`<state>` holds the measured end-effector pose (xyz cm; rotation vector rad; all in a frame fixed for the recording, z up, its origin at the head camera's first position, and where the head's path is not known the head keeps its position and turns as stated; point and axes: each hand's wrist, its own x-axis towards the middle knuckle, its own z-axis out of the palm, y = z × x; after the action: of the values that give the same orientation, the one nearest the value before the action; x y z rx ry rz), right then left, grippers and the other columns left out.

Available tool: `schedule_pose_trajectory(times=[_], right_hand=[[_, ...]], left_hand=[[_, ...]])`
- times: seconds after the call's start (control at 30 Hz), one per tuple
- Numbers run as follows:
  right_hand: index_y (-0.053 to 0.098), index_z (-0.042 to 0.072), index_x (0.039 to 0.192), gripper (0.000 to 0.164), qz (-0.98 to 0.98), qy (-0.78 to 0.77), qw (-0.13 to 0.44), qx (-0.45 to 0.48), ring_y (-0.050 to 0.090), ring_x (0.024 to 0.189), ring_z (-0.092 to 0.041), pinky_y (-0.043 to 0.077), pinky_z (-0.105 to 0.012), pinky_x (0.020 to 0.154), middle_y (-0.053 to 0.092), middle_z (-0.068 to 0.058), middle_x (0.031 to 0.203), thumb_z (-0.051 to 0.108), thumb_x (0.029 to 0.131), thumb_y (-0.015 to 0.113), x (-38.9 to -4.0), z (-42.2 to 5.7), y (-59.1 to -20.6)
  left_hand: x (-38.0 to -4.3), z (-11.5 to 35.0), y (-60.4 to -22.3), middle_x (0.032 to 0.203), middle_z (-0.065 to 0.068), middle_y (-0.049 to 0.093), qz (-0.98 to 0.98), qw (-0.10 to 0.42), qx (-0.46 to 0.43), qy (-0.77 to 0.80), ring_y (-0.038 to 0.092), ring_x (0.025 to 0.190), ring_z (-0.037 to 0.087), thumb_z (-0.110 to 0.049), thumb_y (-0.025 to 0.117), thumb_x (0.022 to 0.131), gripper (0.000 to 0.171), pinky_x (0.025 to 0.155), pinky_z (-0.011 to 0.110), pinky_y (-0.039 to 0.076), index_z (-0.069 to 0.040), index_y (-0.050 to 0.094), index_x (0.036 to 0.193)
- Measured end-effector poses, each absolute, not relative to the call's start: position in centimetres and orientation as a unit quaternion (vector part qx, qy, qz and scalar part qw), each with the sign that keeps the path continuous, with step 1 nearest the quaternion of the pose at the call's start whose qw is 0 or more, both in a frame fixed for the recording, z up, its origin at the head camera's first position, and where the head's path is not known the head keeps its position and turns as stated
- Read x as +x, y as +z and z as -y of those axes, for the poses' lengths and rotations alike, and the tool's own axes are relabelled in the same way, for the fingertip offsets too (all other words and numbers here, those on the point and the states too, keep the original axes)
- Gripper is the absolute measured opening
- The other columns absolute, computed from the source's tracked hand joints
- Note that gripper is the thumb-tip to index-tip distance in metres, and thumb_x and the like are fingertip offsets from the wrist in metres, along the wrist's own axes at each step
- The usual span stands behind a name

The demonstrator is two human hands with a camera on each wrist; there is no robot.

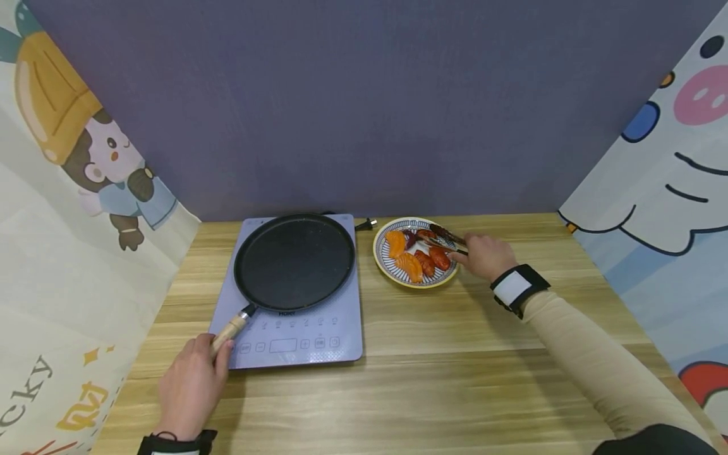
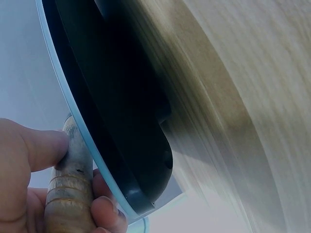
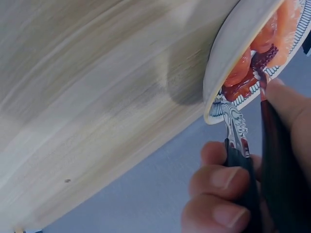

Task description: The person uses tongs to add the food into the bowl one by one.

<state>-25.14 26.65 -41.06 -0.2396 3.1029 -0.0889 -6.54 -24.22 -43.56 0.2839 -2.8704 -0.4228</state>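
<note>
My left hand (image 1: 193, 382) grips the wooden handle (image 1: 230, 330) of a flat black frying pan (image 1: 294, 262). In the left wrist view the thumb presses on the handle (image 2: 70, 194) and the fingers wrap beneath. The pan sits on a lilac induction cooktop (image 1: 335, 322). On the right, my right hand (image 1: 488, 256) holds tongs (image 3: 238, 150) with dark handles and metal ends, their arms parted. Their tips reach over a patterned plate (image 1: 417, 285) of food. One tip is at a dark purple piece (image 3: 265, 57), among orange slices (image 1: 409, 267) and glossy red pieces (image 1: 439, 257).
A black power plug (image 1: 366, 224) lies between cooktop and plate. The wooden table (image 1: 443, 392) meets a purple-grey wall panel (image 1: 375, 114) at the back. Cartoon-printed sheets (image 1: 654, 208) stand along both sides.
</note>
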Motion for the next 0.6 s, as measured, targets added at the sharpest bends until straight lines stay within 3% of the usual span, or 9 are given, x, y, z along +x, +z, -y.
schedule_pose_trajectory(times=[0.33, 0.6], right_hand=[[0.060, -0.002, 0.104, 0.049, -0.996, -0.035, 0.020, -0.082, 0.059, 0.061, -0.030, 0.044, -0.045, 0.049, 0.062, -0.018, 0.078, 0.045, 0.089, 0.064, -25.35, -26.76, -40.87], [0.060, -0.002, 0.101, 0.049, -0.995, -0.004, -0.021, -0.099, 0.061, 0.061, -0.033, 0.045, -0.048, 0.049, 0.062, -0.018, 0.075, 0.045, 0.089, 0.065, -25.21, -26.58, -41.43]], left_hand=[[-6.58, 24.08, -43.56, 0.069, 0.009, 0.048, 0.979, 0.109, 0.102, -0.142, 0.041, 0.050, 0.021, -0.027, 0.065, 0.091, 0.037, 0.041, 0.031, 0.027, 0.007, 0.059, 0.102], [-6.55, 24.14, -43.60, 0.067, 0.009, 0.047, 0.978, 0.112, 0.098, -0.143, 0.040, 0.048, 0.020, -0.027, 0.064, 0.092, 0.036, 0.040, 0.031, 0.027, 0.007, 0.059, 0.100]])
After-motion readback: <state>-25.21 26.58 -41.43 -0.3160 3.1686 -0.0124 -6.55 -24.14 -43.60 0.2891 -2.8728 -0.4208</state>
